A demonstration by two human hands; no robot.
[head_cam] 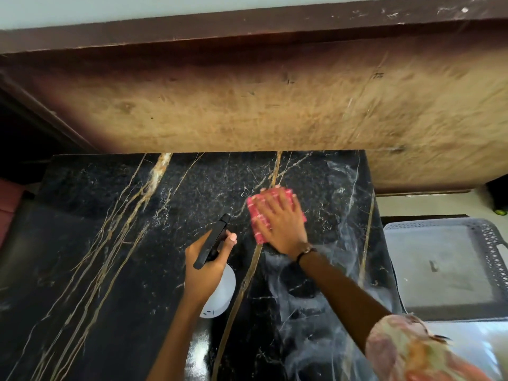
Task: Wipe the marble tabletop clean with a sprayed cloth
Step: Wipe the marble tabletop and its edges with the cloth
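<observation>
The black marble tabletop [132,243] with gold and white veins fills the lower half of the view. My right hand [280,224] lies flat, fingers spread, on a folded pink checked cloth [257,213], pressing it onto the marble right of centre. My left hand [204,268] grips a spray bottle [220,292] with a white body and a black head, held just above the table with the nozzle pointing away towards the cloth. Whitish wet smears cover the marble on the right side, below and beside my right arm.
A stained brown wall [275,105] rises right behind the table's far edge. A grey perforated plastic tray [489,243] sits to the right of the table, below its level. Dark space and something pink lie at the far left.
</observation>
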